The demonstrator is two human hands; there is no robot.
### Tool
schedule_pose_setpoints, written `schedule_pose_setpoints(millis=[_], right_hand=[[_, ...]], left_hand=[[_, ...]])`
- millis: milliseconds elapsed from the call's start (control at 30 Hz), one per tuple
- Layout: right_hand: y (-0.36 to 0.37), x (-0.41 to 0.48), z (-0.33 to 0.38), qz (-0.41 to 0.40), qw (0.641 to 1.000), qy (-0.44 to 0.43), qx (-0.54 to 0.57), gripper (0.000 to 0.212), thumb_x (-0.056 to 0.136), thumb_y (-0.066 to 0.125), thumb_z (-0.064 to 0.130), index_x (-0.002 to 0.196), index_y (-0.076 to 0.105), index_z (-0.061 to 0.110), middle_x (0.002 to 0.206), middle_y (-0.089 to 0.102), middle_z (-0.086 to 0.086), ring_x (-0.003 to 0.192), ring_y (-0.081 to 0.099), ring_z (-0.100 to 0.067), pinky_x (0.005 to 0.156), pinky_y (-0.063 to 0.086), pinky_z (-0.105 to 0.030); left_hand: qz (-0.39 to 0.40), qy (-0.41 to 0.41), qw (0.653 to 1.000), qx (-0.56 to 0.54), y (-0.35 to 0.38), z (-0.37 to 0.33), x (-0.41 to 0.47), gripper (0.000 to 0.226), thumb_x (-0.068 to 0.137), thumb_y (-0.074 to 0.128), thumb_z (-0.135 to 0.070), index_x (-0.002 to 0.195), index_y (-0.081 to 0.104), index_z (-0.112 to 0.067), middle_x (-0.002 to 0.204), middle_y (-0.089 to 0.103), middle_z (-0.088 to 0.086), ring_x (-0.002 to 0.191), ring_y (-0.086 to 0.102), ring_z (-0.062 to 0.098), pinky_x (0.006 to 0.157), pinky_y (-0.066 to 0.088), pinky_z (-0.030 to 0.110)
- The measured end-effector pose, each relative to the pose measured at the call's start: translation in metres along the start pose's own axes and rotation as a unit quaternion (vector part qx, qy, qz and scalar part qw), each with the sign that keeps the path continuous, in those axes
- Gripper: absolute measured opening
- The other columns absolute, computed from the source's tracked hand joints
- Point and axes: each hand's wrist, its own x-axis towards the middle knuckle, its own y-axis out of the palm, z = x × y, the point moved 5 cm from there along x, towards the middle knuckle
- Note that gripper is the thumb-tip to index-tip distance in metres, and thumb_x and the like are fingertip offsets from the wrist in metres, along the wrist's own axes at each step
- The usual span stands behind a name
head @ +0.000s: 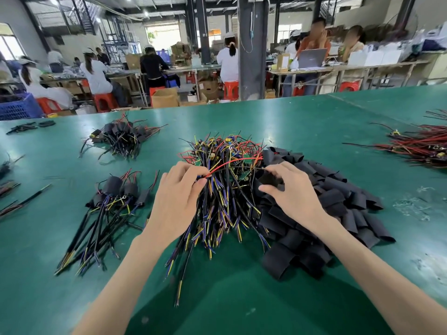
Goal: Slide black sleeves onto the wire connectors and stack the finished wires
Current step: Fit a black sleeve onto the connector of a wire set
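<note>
Two small stacks [113,193] sleeved; most wires [223,197] remain.
Left hand [174,201] pinches a red wire [232,162]; right hand [291,193] pinches a sleeve [267,178].

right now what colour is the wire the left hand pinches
Red; the wire shows in head view.

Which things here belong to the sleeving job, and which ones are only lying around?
For the job: left hand, pinching a red wire from the bare wire pile; right hand, holding a black sleeve; sleeve pile; finished stack at the left.
Just lying about: red bundle at the far right; blue crate; laptop.
</note>
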Motion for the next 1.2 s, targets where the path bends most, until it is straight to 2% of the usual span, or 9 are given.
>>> schedule_pose_setpoints(millis=[267,567,733,800,933,1033,1133,1167,1200], right_hand=[[-0.008,0.000,-0.001,-0.010,0.998,0.027,0.049,0.034,0.075,0.077,0.015,0.107,0.065,0.013,0.096,0.057,0.004,0.091,0.056,-0.019,0.083,0.041,-0.028],[-0.010,0.000,0.001,-0.012,0.998,0.026,0.054,0.036,0.077,0.076,0.016,0.110,0.065,0.013,0.103,0.062,-0.001,0.093,0.056,-0.018,0.087,0.043,-0.029],[-0.016,0.002,0.002,-0.029,0.997,0.018,0.064,0.035,0.075,0.078,0.016,0.108,0.065,0.012,0.097,0.060,0.002,0.087,0.054,-0.012,0.080,0.036,-0.017],[-0.016,0.002,0.003,-0.020,0.997,0.011,0.068,0.037,0.075,0.078,0.015,0.109,0.065,0.013,0.096,0.058,0.006,0.089,0.055,-0.012,0.082,0.036,-0.017],[-0.016,0.000,0.013,-0.007,0.998,-0.042,0.046,0.037,0.073,0.079,0.014,0.107,0.067,0.012,0.098,0.062,-0.002,0.095,0.058,-0.024,0.091,0.043,-0.036],[-0.014,-0.003,0.025,-0.023,0.991,-0.124,-0.039,0.038,0.071,0.080,0.016,0.107,0.067,0.010,0.100,0.063,-0.003,0.099,0.056,-0.027,0.103,0.036,-0.043],[-0.006,-0.012,0.042,-0.035,0.976,-0.198,-0.079,0.039,0.071,0.080,0.017,0.106,0.066,0.007,0.100,0.061,-0.006,0.100,0.054,-0.028,0.107,0.029,-0.039],[-0.003,-0.015,0.047,-0.032,0.972,-0.215,-0.085,0.039,0.072,0.079,0.017,0.107,0.066,0.007,0.100,0.061,-0.007,0.101,0.054,-0.030,0.106,0.031,-0.040],[0.000,-0.018,0.051,-0.025,0.970,-0.227,-0.088,0.039,0.073,0.079,0.017,0.108,0.066,0.006,0.101,0.060,-0.008,0.102,0.054,-0.032,0.105,0.033,-0.041]], left_hand=[[-0.005,-0.001,1.000,0.026,0.000,-0.001,-0.002,0.032,0.095,0.036,-0.027,0.105,0.062,-0.011,0.098,0.055,0.004,0.090,0.045,0.018,0.074,0.031,0.033],[0.010,0.013,0.998,0.054,0.004,-0.002,-0.003,0.031,0.095,0.036,-0.028,0.103,0.063,-0.013,0.097,0.054,0.002,0.090,0.045,0.017,0.075,0.030,0.030],[0.019,0.017,0.998,0.065,0.006,-0.003,-0.004,0.031,0.095,0.037,-0.030,0.103,0.063,-0.015,0.096,0.055,0.001,0.090,0.049,0.018,0.075,0.032,0.032],[0.023,0.022,0.997,0.073,0.007,-0.003,-0.004,0.031,0.096,0.037,-0.030,0.104,0.064,-0.016,0.096,0.055,0.001,0.088,0.049,0.019,0.074,0.033,0.032],[0.039,0.032,0.995,0.087,0.010,-0.005,-0.005,0.028,0.095,0.040,-0.028,0.106,0.064,-0.016,0.096,0.055,0.002,0.088,0.049,0.017,0.075,0.031,0.030],[0.070,0.037,0.994,0.080,0.018,-0.009,-0.008,0.027,0.091,0.053,-0.013,0.116,0.061,-0.015,0.104,0.054,0.003,0.092,0.054,0.023,0.079,0.032,0.029],[0.136,0.034,0.989,0.038,0.029,-0.016,-0.013,0.063,0.082,0.054,0.014,0.138,0.046,-0.015,0.121,0.041,0.005,0.094,0.049,0.025,0.089,0.043,0.034],[0.146,0.036,0.989,0.016,0.031,-0.020,-0.014,0.070,0.080,0.052,0.018,0.142,0.040,-0.014,0.121,0.038,0.006,0.093,0.047,0.019,0.093,0.046,0.031],[0.140,0.045,0.989,-0.001,0.030,-0.023,-0.014,0.072,0.080,0.052,0.020,0.143,0.038,-0.011,0.119,0.038,0.008,0.091,0.043,0.009,0.096,0.044,0.020]])
